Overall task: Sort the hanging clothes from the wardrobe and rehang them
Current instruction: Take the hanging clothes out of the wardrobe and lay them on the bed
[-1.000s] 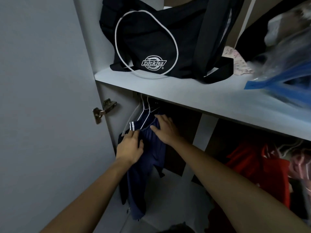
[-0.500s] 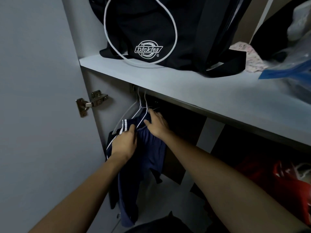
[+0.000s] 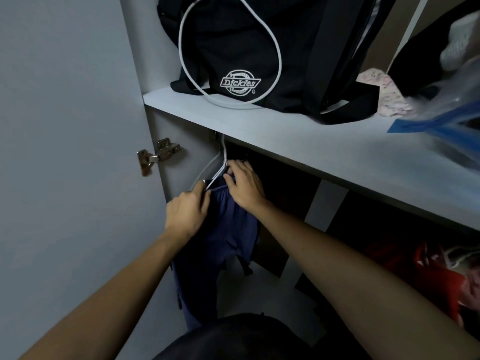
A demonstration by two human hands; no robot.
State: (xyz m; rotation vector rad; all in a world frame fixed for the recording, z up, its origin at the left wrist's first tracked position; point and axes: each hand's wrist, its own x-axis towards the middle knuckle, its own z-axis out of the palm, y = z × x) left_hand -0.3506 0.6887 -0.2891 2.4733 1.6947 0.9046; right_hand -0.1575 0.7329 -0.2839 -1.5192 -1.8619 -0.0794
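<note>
Closest to you, something dark and rounded (image 3: 233, 336) fills the bottom edge, too dim to identify. Both your forearms reach up into the wardrobe, hands close together at the left end. Your left hand (image 3: 187, 213) curls its fingers onto the top edge of the navy garment (image 3: 228, 229), pinching it by the white hanger (image 3: 219, 170). Your right hand (image 3: 244, 187) sits just beside it, fingertips bent on the cloth under the hanger's neck. The garment hangs below the shelf (image 3: 324, 154), tight against the left wall. Off right, red clothes (image 3: 439, 276) hang in shadow. Up top, a black bag (image 3: 246, 42) rests on the shelf; the door hinge (image 3: 158, 155) sits left.
</note>
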